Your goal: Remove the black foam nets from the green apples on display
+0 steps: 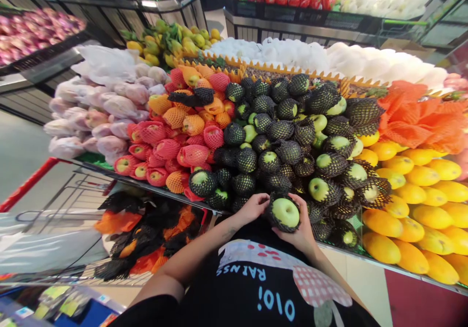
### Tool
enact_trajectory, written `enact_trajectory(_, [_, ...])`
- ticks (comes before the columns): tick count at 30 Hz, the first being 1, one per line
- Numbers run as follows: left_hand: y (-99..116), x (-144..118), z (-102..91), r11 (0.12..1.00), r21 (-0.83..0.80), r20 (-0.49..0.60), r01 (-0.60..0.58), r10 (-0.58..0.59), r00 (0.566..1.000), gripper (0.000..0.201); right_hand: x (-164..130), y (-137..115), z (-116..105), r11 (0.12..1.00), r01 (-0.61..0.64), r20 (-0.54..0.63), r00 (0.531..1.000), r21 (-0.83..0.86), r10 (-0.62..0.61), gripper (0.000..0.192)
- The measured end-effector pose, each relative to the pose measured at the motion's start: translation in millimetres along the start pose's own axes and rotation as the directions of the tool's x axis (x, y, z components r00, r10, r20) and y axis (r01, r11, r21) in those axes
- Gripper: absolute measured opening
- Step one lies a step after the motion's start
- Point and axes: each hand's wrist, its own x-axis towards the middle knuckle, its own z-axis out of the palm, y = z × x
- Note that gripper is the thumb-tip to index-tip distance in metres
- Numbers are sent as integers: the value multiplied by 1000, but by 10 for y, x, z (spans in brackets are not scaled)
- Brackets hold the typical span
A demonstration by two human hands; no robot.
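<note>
A green apple (285,212) in a black foam net sleeve is held close to my body, at the front edge of the fruit display. My right hand (302,227) wraps around its right side and underside. On the other side, my left hand (254,208) has its fingers drawn together at the sleeve's edge, seemingly pinching the black foam net (272,205). The apple's top faces up, bare of netting. Just beyond my hands lie many more green apples (269,160), most in black nets and a few bare.
Red-netted apples (157,133) and bagged fruit (117,105) lie to the left, yellow melons (389,222) and orange netting (420,115) to the right. White-wrapped fruit (292,56) lines the back. At lower left stands a cart (78,190) with discarded black and orange nets (146,239).
</note>
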Motion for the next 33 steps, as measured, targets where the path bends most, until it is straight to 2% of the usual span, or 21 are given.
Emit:
enact_trajectory(1, [8,-9,1,999,33,11,-34,33,999,43,0,-5,-8,1000,-7,-5,1000,8,7,89])
enact_trajectory(3, [94,-55,-23,984,122,-52,-130,138,989,32,8,-18,-32,1000,-19,-29,999,-5,19,88])
enact_trajectory(5, [243,-124,-80,945,219,-130,-243,275,953,32,29,-37,-60,999,-21,-67,998,-43,18,87])
enact_trajectory(6, [323,-162,-114,918,254,-123,-303,342,932,34,43,-50,-72,998,-20,-87,996,-63,15,86])
enact_trajectory(7, [397,-201,-146,891,270,-71,-365,396,915,35,58,-64,-82,997,-19,-103,995,-80,10,85])
enact_trajectory(9, [504,-271,-181,857,259,131,-445,425,896,41,83,-88,-93,995,-17,-117,993,-101,5,85])
enact_trajectory(11, [545,-320,-167,861,261,293,-437,361,886,59,92,-93,-89,994,-22,-112,994,-110,10,88])
enact_trajectory(13, [532,-339,-111,865,317,324,-389,287,902,86,83,-68,-76,992,-25,-95,995,-127,13,96])
enact_trajectory(15, [501,-326,-45,859,383,286,-340,239,928,104,64,-17,-63,986,3,-67,998,-169,-15,105])
enact_trajectory(18, [474,-263,20,873,393,256,-290,200,946,111,59,61,-64,959,122,9,992,-256,-124,112])
enact_trajectory(21, [478,-175,29,886,354,249,-300,220,943,110,115,70,-95,919,234,72,972,-316,-222,113])
enact_trajectory(25, [494,-52,-18,842,389,175,-374,331,927,99,230,-17,-154,902,284,135,958,-325,-253,119])
enact_trajectory(27, [527,13,-89,815,404,118,-415,403,907,93,275,-16,-171,890,298,154,953,-344,-259,120])
enact_trajectory(29, [606,93,-220,791,416,41,-448,476,878,90,303,64,-165,847,309,175,950,-432,-258,115])
enact_trajectory(31, [749,209,-422,770,440,-64,-463,541,839,87,312,214,-128,763,310,222,950,-567,-220,112])
enact_trajectory(33, [948,379,-678,740,495,-192,-456,605,773,83,311,386,-66,666,309,260,949,-679,-175,116])
